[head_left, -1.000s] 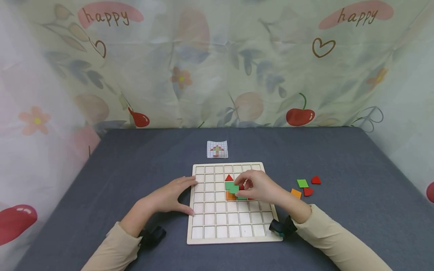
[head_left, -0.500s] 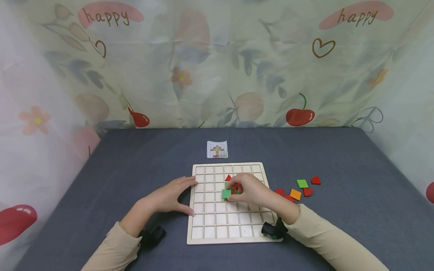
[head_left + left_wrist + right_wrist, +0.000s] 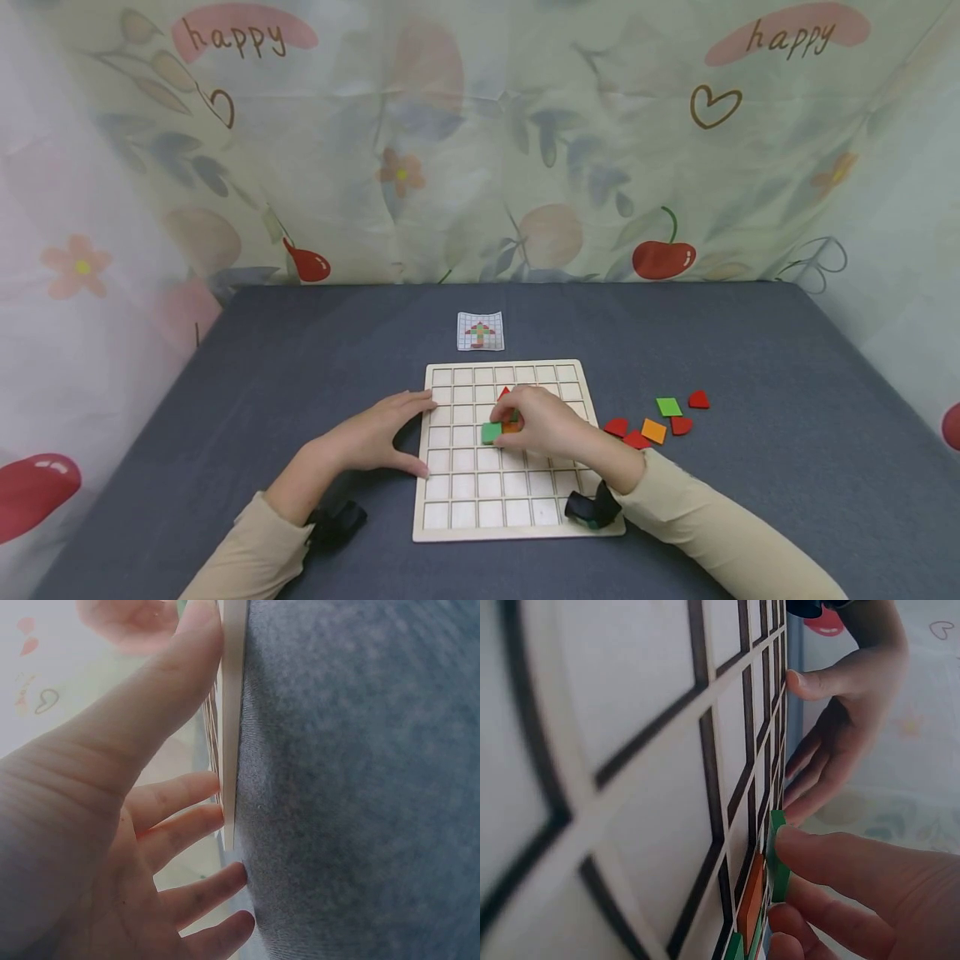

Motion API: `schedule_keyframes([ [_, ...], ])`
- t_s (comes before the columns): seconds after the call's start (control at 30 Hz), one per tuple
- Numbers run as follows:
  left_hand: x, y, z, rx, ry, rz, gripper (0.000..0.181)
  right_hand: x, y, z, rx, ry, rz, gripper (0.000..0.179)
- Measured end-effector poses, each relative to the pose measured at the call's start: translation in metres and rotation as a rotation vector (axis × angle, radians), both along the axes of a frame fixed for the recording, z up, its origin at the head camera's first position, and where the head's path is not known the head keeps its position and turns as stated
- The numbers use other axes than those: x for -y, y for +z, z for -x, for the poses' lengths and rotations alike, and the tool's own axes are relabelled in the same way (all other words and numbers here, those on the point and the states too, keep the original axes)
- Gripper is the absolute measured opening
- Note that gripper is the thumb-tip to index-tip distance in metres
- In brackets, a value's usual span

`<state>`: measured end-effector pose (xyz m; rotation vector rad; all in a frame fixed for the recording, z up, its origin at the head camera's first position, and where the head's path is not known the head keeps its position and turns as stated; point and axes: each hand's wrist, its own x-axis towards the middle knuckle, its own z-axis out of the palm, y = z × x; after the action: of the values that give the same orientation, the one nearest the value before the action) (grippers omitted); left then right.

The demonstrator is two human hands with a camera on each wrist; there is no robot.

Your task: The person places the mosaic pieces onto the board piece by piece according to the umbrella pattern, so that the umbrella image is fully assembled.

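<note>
My right hand [image 3: 543,425] pinches a green square tile [image 3: 491,432] between thumb and fingers, at a cell of the wooden grid board [image 3: 457,508]. In the right wrist view the green tile [image 3: 779,859] stands right beside an orange tile [image 3: 751,896] set in the grid. A red triangle tile [image 3: 506,392] shows above my right fingers; other tiles there are partly hidden by the hand. My left hand [image 3: 382,429] rests at the board's left edge with fingers spread, and in the left wrist view its thumb and fingertips touch the board's rim [image 3: 234,690].
A small pattern card [image 3: 481,332] lies behind the board. To the right on the dark cloth [image 3: 750,500] are loose tiles: a green square [image 3: 669,407], an orange square [image 3: 654,431] and several red curved pieces [image 3: 699,399]. A printed curtain [image 3: 480,167] closes off the back.
My right hand has moved left across the board with the green tile, to the cell left of the orange one, uncovering red pieces at the right. The left hand has stayed put.
</note>
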<state>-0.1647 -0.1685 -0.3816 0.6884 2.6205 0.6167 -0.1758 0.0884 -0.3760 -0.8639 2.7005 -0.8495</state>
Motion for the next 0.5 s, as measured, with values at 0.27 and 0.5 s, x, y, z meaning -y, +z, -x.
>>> schedule_keyframes([
  [0.27,0.0001,0.0011,0.0,0.01,0.003,0.0,0.089,0.0061,-0.0002,0.0015,0.016,-0.017,-0.017,0.017],
  [0.5,0.0001,0.0004,0.0003,0.004,0.0,-0.002,0.089,0.0079,-0.0012,0.0021,0.018,-0.018,-0.037,0.016],
])
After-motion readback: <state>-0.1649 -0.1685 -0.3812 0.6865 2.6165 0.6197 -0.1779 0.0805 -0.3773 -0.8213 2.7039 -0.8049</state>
